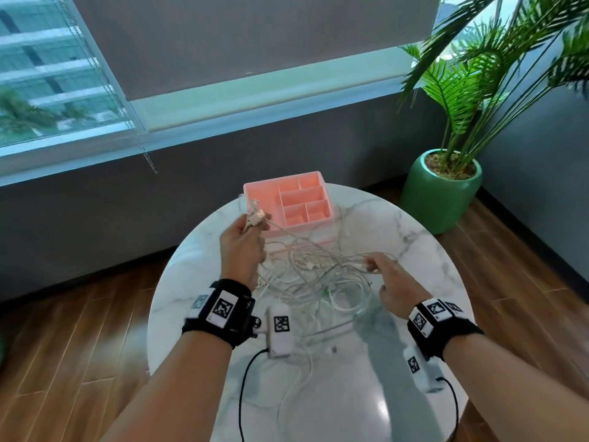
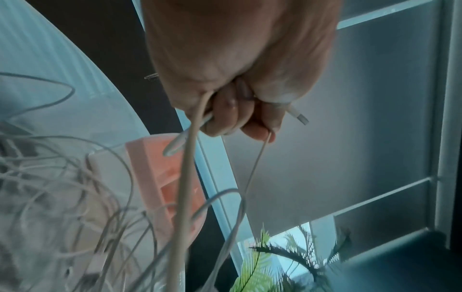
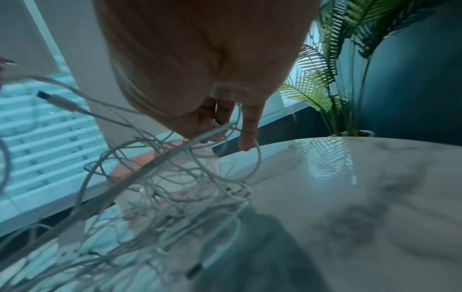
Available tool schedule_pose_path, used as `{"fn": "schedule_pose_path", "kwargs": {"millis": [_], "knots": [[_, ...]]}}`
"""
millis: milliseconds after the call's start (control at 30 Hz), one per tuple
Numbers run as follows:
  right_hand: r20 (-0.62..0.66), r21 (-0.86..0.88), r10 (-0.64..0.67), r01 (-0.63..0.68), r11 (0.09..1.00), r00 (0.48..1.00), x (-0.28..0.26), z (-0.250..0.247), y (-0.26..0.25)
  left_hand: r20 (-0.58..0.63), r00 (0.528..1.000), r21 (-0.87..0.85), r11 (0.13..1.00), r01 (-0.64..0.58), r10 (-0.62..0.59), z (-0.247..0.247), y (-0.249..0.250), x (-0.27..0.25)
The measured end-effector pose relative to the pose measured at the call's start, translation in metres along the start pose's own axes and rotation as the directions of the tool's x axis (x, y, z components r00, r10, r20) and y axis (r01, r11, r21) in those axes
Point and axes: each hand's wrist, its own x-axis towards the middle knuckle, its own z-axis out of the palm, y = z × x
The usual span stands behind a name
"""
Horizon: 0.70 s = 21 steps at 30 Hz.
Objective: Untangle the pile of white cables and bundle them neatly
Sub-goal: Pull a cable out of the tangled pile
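My three cameras, all aimed at the round table (image 1: pixel 414 250).

My head camera looks down from above the near edge. My wrist cameras sit very close under each palm, facing the far edge; all share the white cables (image 1: pixel 318 275) and pink box (image 1: pixel 288 202).

Cables (image 1: pixel 314 275) lie mid-table (image 1: pixel 430 282); organiser (image 1: pixel 288 202) behind them; plant (image 1: pixel 441 193) on the floor, behind-right.

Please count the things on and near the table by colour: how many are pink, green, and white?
Pink: 1, the organizer box.
Green: 1, the plant pot.
White: 1 tangled cable pile; single cables cannot be counted.
Total: 3.
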Motion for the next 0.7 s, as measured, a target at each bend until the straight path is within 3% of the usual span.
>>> {"fn": "schedule_pose_path", "kwargs": {"millis": [100,167,233,333,400,467,533,600,700], "knots": [[0.095,-0.106,0.179,-0.169,0.98,0.979,-0.006,-0.003,0.023,-0.055,0.997,-0.087,0.995,-0.058,0.053,-0.014,0.017,0.012],[0.213,-0.167,0.315,-0.283,0.945,0.925,-0.009,-0.002,0.036,-0.061,0.996,-0.112,0.991,-0.077,0.07,-0.02,0.026,0.016],[0.247,-0.138,0.378,-0.353,0.925,0.892,-0.006,-0.002,0.036,-0.019,0.998,-0.087,0.994,-0.06,0.059,-0.022,0.029,0.017],[0.095,-0.129,0.3,-0.287,0.949,0.949,0.012,-0.01,-0.001,0.096,0.995,0.001,1.0,-0.001,0.001,-0.016,0.021,0.009],[-0.037,-0.057,0.125,-0.127,0.99,0.991,0.026,-0.021,-0.047,0.159,0.986,0.041,0.999,0.033,-0.04,-0.009,0.013,0.003],[0.002,0.092,-0.076,0.076,0.993,0.997,0.035,-0.028,-0.095,0.19,0.98,0.067,0.996,0.051,-0.063,-0.003,0.007,-0.001],[0.151,0.181,-0.19,0.162,0.97,0.97,0.04,-0.027,-0.127,0.207,0.976,0.063,0.997,0.053,-0.065,-0.001,0.004,-0.003],[0.199,0.193,-0.198,0.16,0.968,0.96,0.043,-0.024,-0.142,0.201,0.978,0.053,0.998,0.046,-0.056,-0.002,0.005,-0.004],[0.041,0.318,-0.14,0.12,0.941,0.989,0.044,-0.026,-0.146,0.155,0.987,0.041,0.999,0.029,-0.035,-0.008,0.007,-0.004]]}}
